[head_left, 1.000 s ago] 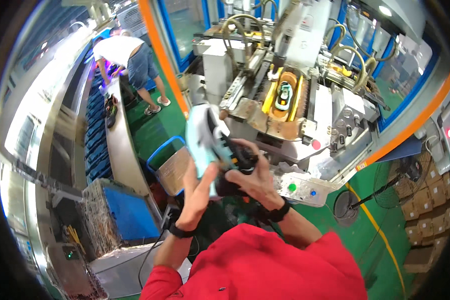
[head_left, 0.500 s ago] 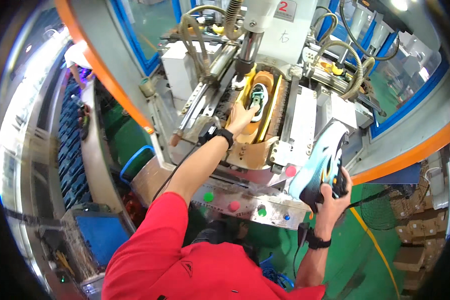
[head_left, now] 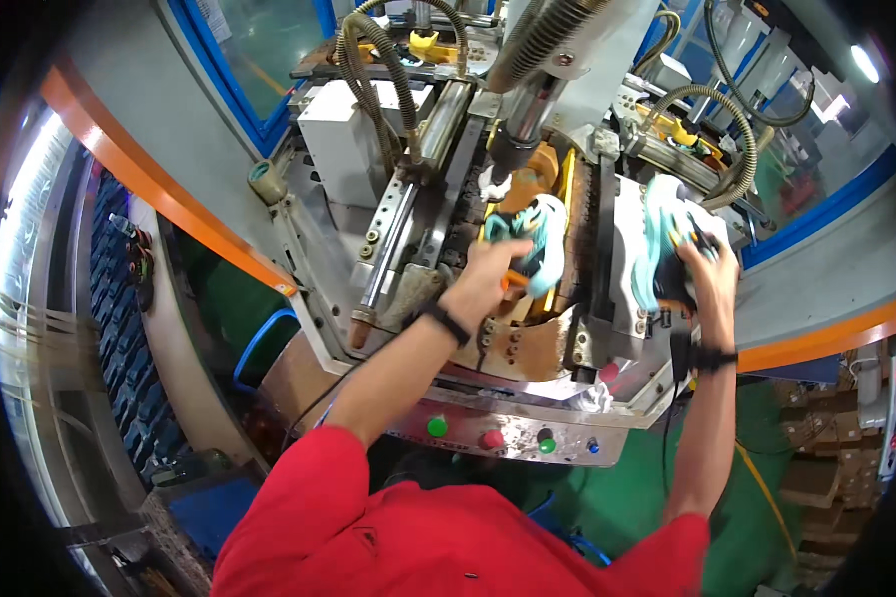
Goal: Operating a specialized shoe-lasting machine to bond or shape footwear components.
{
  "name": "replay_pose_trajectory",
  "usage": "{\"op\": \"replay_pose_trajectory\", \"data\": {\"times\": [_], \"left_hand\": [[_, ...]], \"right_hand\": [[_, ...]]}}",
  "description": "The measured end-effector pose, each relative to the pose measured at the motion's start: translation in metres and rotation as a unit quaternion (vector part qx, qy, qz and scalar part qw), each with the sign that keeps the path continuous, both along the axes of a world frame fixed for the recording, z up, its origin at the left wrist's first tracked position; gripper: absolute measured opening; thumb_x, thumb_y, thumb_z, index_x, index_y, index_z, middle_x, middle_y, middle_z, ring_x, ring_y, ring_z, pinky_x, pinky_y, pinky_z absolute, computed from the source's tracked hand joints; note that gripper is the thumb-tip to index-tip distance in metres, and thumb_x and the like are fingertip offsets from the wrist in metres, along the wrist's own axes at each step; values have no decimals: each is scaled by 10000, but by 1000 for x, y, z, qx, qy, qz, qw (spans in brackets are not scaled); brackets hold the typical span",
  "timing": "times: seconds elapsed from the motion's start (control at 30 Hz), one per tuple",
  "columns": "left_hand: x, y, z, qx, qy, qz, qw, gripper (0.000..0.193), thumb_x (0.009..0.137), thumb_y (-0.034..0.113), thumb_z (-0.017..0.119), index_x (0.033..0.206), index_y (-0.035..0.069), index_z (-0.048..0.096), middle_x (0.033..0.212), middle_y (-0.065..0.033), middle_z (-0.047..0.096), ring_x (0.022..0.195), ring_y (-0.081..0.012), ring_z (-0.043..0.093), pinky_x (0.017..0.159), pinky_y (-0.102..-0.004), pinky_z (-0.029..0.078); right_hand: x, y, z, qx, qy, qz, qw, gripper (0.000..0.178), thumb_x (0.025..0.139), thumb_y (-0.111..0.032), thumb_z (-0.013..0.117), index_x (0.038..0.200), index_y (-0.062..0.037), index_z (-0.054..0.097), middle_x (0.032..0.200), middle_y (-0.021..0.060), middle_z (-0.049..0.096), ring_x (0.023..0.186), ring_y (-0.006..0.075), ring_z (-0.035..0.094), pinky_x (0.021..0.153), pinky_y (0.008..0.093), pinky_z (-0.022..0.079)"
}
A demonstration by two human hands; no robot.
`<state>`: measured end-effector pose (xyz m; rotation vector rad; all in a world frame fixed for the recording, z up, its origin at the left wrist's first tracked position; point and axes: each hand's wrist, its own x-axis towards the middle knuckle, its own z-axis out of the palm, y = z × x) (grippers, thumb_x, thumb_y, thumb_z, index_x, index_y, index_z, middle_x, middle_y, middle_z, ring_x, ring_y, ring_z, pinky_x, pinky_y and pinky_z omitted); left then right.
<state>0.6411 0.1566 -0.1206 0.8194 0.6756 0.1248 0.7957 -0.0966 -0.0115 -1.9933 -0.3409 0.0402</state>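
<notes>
A teal, white and black sneaker point(head_left: 545, 234) sits tilted over the machine's trough, lifted off its bottom. My left hand point(head_left: 481, 282) is closed on its near end, by an orange tab. On the right, my right hand point(head_left: 712, 282) grips a second sneaker point(head_left: 655, 244), pale teal and black, at its dark collar. This one is over the white plate beside the trough; whether it touches the plate I cannot tell. Under the first shoe, the trough point(head_left: 568, 189) has yellow side walls and a tan block. A dark-tipped press rod point(head_left: 520, 139) hangs just beyond that shoe.
Metal slide rails point(head_left: 393, 234) flank the trough on the left. Green and red buttons point(head_left: 493, 438) line the machine's front panel. Orange-edged housing point(head_left: 169, 204) curves around both sides. A conveyor point(head_left: 139, 338) with dark shoes runs at the far left; cartons point(head_left: 826, 428) stack at lower right.
The sneaker in the trough has come up and tilted in my left hand. My right hand has carried the other sneaker farther away, over the white plate. The view has shifted slightly.
</notes>
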Motion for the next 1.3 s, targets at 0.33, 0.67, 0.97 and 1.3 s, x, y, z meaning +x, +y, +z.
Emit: {"op": "replay_pose_trajectory", "data": {"times": [0.33,0.67,0.97,1.3], "left_hand": [[-302,-29,74,70,16,131,989,475,802,33,662,1246,-60,523,1084,-93,653,915,-166,657,835,-293,531],[-410,-106,48,61,53,456,886,298,855,78,648,1131,-16,582,972,-80,678,820,-155,690,642,-276,581],[-390,-145,43,-7,90,459,884,192,886,177,649,1042,68,623,953,-42,694,774,-153,673,581,-236,512],[-381,-164,40,21,113,482,869,227,897,183,639,1088,63,616,983,-49,699,780,-172,682,526,-225,499]], "right_hand": [[31,242,-136,-340,-67,68,936,450,724,-248,687,1057,45,610,1049,264,667,983,398,658,870,445,521],[-58,211,-128,-193,-292,117,930,473,786,-129,646,1206,8,479,1032,231,636,998,427,609,828,483,510],[-308,116,-245,-51,-159,429,888,177,778,-132,634,939,-73,589,917,106,559,888,304,589,703,413,528],[-309,114,-301,-36,-92,481,871,196,835,-138,613,1016,-72,580,981,132,552,892,328,608,696,410,526]]}}
